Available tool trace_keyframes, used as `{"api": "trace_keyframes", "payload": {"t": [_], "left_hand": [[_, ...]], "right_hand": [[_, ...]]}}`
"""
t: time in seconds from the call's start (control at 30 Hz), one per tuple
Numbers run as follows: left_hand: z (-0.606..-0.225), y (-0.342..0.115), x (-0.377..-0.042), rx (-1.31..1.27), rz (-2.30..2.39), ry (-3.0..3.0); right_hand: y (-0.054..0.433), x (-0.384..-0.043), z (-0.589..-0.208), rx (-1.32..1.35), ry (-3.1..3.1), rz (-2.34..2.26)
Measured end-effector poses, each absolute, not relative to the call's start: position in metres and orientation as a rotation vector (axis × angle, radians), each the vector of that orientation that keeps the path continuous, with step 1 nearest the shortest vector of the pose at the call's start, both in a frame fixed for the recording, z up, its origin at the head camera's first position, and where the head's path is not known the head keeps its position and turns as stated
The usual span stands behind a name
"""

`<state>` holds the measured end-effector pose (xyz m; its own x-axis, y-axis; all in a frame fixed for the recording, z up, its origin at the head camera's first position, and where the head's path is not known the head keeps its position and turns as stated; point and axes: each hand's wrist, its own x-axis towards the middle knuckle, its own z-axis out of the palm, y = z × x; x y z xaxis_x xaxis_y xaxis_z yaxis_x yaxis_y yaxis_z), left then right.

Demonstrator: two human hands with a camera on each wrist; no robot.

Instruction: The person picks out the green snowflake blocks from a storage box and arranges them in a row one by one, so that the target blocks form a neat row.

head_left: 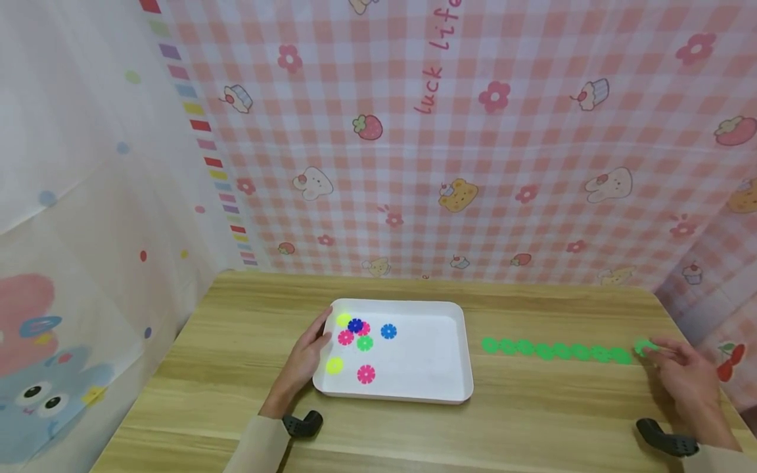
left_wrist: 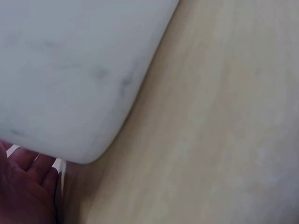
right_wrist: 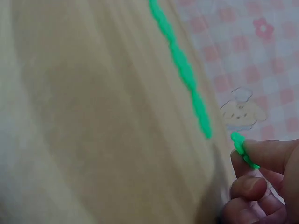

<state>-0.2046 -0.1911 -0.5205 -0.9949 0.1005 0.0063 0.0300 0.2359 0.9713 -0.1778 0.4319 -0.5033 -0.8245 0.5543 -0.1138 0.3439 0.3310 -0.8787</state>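
Observation:
My right hand (head_left: 688, 378) pinches a green notched plastic disc (right_wrist: 238, 143) between thumb and index finger, its other fingers curled below. The held disc is just past the right end of a row of several overlapping green discs (head_left: 552, 351) on the table. At the other side, my left hand (head_left: 304, 355) rests against the left wall of a white tray (head_left: 437, 394), fingers extended along it and thumb at the rim. In the left wrist view the tray's outer side partly hides these fingers (left_wrist: 35, 168).
Inside the tray, toward its left, lie loose discs: pink (head_left: 366, 374), yellow (head_left: 334, 366), green (head_left: 365, 343), light blue (head_left: 388, 331) and dark blue (head_left: 355, 326). The wooden table (head_left: 532, 420) meets a pink checked cloth (head_left: 414, 230) at the back.

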Motion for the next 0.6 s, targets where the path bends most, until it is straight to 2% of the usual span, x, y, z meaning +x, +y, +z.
{"api": "trace_keyframes", "payload": {"t": [0.23, 0.6], "left_hand": [[-0.5198, -0.1907, -0.2038, 0.120, 1.900, 2.426], [-0.5194, -0.1908, -0.2029, 0.125, 1.897, 2.431]], "right_hand": [[0.4353, -0.1766, -0.5142, -0.743, -2.478, 1.341], [0.4342, -0.1770, -0.5154, -0.768, -2.482, 1.305]]}}
